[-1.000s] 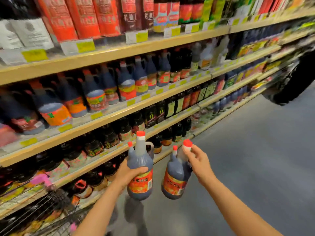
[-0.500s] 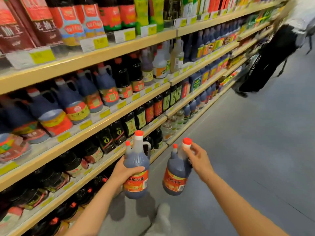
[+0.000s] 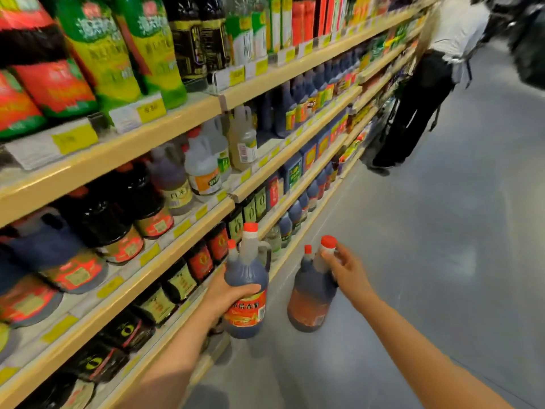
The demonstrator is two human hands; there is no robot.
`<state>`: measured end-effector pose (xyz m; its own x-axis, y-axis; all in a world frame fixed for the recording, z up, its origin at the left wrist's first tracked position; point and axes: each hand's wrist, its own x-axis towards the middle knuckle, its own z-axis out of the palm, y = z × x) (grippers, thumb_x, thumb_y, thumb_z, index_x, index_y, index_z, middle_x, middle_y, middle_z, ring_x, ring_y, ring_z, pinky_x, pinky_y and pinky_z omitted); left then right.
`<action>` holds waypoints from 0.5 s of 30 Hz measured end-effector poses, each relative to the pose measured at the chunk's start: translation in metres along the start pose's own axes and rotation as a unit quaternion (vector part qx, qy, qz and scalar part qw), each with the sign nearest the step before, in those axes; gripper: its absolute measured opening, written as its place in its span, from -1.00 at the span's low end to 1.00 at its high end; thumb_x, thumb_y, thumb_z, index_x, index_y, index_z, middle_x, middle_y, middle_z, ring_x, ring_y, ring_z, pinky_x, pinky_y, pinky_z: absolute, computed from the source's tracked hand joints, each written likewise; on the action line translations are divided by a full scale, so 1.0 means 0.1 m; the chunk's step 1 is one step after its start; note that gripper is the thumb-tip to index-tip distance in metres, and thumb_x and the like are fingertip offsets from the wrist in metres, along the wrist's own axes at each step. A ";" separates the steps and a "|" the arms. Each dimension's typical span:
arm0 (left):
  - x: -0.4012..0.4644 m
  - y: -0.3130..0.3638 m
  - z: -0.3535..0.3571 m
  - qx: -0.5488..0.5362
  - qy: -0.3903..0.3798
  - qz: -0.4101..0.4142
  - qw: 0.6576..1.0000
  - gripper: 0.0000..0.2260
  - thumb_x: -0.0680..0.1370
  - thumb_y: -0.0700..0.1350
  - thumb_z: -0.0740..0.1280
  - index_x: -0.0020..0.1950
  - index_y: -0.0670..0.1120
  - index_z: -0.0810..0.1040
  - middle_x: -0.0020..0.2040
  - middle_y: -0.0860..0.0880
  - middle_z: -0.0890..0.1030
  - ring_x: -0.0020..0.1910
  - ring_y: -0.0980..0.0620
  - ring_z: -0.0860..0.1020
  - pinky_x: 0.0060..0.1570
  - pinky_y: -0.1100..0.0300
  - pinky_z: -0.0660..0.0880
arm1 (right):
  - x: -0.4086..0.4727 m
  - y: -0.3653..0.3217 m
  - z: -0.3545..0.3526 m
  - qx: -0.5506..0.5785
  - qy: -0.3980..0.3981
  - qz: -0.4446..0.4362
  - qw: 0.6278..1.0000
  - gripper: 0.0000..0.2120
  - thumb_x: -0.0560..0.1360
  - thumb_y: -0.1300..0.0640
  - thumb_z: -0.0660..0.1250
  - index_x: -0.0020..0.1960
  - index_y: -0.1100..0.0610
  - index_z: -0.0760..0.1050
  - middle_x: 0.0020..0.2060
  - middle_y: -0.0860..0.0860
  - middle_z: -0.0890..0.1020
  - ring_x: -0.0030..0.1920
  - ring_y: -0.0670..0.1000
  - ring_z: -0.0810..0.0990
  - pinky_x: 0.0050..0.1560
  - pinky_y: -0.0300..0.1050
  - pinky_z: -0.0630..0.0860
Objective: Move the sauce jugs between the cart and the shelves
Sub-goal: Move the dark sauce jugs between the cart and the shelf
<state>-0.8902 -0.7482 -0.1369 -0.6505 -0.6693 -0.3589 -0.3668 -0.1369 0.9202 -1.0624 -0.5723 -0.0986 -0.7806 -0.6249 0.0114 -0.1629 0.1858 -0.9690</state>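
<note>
**A:** Hands first. Left?

**B:** Left hand (image 3: 228, 293) wraps the belly of a dark sauce jug (image 3: 247, 286), thumb across the front just above the red label. Jug upright, red cap on top, side handle facing right. It hangs in the air just off the edge of the lower shelves (image 3: 177, 252), over the grey floor (image 3: 427, 261).

**A:** Right?

**B:** Right hand (image 3: 348, 271) grips a second sauce jug (image 3: 312, 293) up at the neck and handle, fingertips (image 3: 327, 255) curled beside the red cap. Jug slightly tilted, its label orange-red (blurred, unreadable). Also off the floor.

**A:** Relation between the two jugs?

**B:** Side by side, near each other, not touching. Each appears to have a smaller red-capped bottle attached at its shoulder.

**A:** Surroundings?

**B:** Shelves run along the left, stocked with dark bottles and jugs; a few pale vinegar jugs (image 3: 203, 169) on the middle tier; green and red pouches (image 3: 97, 51) on top. Yellow price tags (image 3: 151, 109) along the shelf fronts. Farther down the aisle, another person (image 3: 424, 93) in a white top and dark trousers stands at the shelving.
</note>
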 end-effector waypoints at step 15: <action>1.53 0.97 1.68 -0.042 0.138 -0.008 0.990 -0.30 0.20 -0.13 0.63 0.28 -0.14 0.43 0.15 -0.18 0.59 0.09 -0.17 0.57 0.15 -0.15 0.49 | 2.37 0.31 -1.55 -0.051 -0.096 -0.074 0.991 -0.87 0.57 0.15 0.22 0.10 0.05 0.45 -0.15 -0.02 0.58 -0.11 -0.08 0.56 -0.18 -0.36 0.49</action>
<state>-1.1369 -0.7410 -0.1284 -0.4351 -0.8385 -0.3281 -0.3110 -0.2020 0.9287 -1.3458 -0.5972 -0.0873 -0.6154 -0.7826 0.0942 -0.3352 0.1517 -0.9299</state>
